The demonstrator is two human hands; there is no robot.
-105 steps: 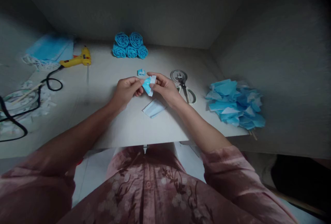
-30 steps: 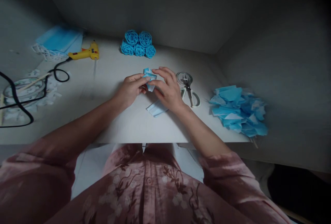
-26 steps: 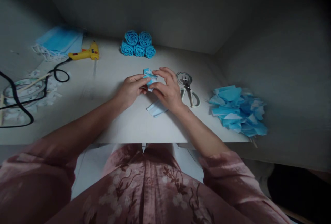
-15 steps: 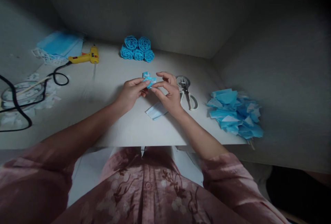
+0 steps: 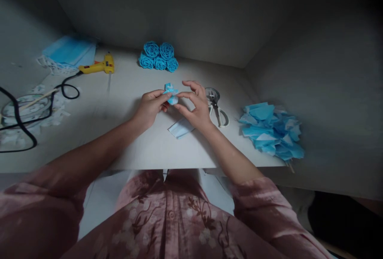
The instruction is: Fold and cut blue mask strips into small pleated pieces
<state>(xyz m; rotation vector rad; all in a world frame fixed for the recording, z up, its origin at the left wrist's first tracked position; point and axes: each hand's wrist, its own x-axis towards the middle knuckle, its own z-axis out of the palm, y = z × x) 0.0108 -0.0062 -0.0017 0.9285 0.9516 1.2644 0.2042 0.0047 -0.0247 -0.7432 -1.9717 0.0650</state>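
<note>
While pinching the folded blue-and-white piece (image 5: pixel 173 100) over the surface (image 5: pixel 143 151) in the left hand (image 5: pixel 152 106), near a small blue scrap (image 5: pixel 169 86), holding the right hand (image 5: pixel 196 105) beside it, thumb and forefinger parting wider than a moment earlier, leaving unclear whether touching, and now showing a tighter fold

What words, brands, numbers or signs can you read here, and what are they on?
None can be read anywhere in this view.
Glue gun: small dark marks, too small to tell whether they are lettering.
Held blue piece: no writing shows on the visible part.
Scissors: no lettering to be made out.
Roses: no writing shows.
</note>
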